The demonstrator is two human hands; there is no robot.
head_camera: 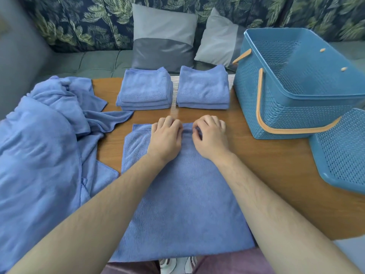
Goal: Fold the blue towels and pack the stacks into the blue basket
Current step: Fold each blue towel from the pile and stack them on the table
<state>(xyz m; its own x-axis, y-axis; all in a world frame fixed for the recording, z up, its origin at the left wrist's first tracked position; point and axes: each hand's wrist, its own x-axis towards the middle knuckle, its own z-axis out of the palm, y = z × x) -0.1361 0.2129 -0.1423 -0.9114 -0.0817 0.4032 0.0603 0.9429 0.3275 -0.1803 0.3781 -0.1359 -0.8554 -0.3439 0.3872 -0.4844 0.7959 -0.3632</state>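
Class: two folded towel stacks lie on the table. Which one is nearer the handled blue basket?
The right stack, beside the basket; the left stack sits nearer the unfolded heap.

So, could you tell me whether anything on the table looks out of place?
Nothing looks damaged or spilled. The only untidy spot is the pile of unfolded towels, which sprawls across the table's left side; the left stack and right stack sit square.
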